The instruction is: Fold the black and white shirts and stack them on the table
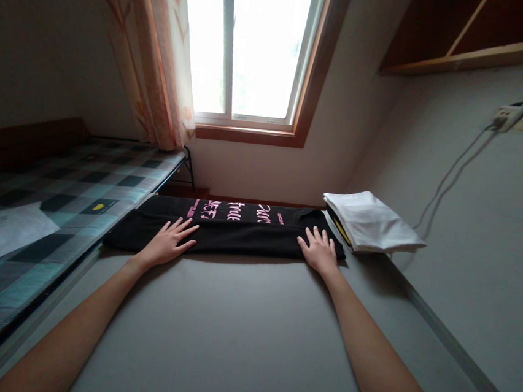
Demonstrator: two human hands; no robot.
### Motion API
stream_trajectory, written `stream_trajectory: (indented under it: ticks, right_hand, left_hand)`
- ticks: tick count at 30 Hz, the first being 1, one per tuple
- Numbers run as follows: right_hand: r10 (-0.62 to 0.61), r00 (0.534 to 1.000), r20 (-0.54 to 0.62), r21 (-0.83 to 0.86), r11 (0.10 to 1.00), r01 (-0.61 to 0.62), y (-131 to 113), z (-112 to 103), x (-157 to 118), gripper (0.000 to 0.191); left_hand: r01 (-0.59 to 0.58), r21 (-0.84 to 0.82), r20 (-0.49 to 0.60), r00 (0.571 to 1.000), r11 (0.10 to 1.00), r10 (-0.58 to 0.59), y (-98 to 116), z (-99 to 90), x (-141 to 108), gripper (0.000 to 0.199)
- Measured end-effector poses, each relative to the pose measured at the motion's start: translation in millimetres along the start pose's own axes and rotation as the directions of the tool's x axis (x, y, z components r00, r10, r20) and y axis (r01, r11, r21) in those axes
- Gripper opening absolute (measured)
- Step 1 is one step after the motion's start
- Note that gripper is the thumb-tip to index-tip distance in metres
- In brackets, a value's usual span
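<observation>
Folded pink-lettered black fabric garment [234, 235] at 12 o'clock on flat pale-grey bench [230, 328]. Left hand [171, 242] at 11, right hand [318, 249] at 1: fingers spread, resting on garment, nothing gripped. Likely smoothing fold; next calls for pinching one end.

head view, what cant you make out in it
All in the head view:
Full pink lettering on the black cloth: the cloth's own fold hides the rest.
Black cloth under the left hand and right hand: covered by them.
Most of the yellow-edged item: under the white cloth.
Paper: print too faint; left picture edge crops it.
Outside the window: lost in glare.
</observation>
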State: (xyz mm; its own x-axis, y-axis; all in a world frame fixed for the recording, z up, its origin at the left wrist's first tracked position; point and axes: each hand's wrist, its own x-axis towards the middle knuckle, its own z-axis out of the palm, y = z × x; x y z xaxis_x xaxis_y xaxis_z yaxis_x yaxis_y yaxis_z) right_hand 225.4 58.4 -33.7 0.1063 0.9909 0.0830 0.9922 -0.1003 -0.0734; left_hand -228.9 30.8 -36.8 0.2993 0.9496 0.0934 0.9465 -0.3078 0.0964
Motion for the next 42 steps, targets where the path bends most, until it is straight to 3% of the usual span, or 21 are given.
stream_trajectory:
  ticks: [22, 26, 29, 35, 42]
  right_hand:
    - [0.001, 1.0, 0.003, 0.011, 1.0, -0.001, -0.9, -1.0, -1.2, 0.062]
    - [-0.021, 0.993, -0.115, 0.002, 1.0, 0.022, -6.6, -5.1, -6.5, 0.058]
    - [-0.109, 0.976, -0.187, 0.038, 0.992, 0.118, -17.0, -5.8, -11.0, 0.06]
    - [-0.2, 0.98, -0.02, 0.048, 0.979, 0.2, -30.6, 1.8, -13.7, 0.065]
    - [-0.19, 0.982, -0.013, 0.019, 0.982, 0.19, -30.1, 3.9, -12.3, 0.062]
  left_hand:
    - [-0.009, 0.021, -0.019, 1.0, 1.0, 0.009, 0.6, -0.9, -0.1, 0.058]
    - [-0.006, 0.021, -0.009, 1.0, 1.0, 0.006, 1.1, -1.5, 0.3, 0.058]
    - [-0.008, 0.022, -0.013, 1.0, 1.0, 0.008, 0.5, -0.6, 0.6, 0.058]
    - [-0.018, 0.022, -0.035, 0.999, 1.0, 0.019, -1.7, 2.0, 0.7, 0.057]
    - [-0.004, 0.018, -0.022, 1.0, 1.0, 0.005, 1.2, 0.0, 0.6, 0.058]
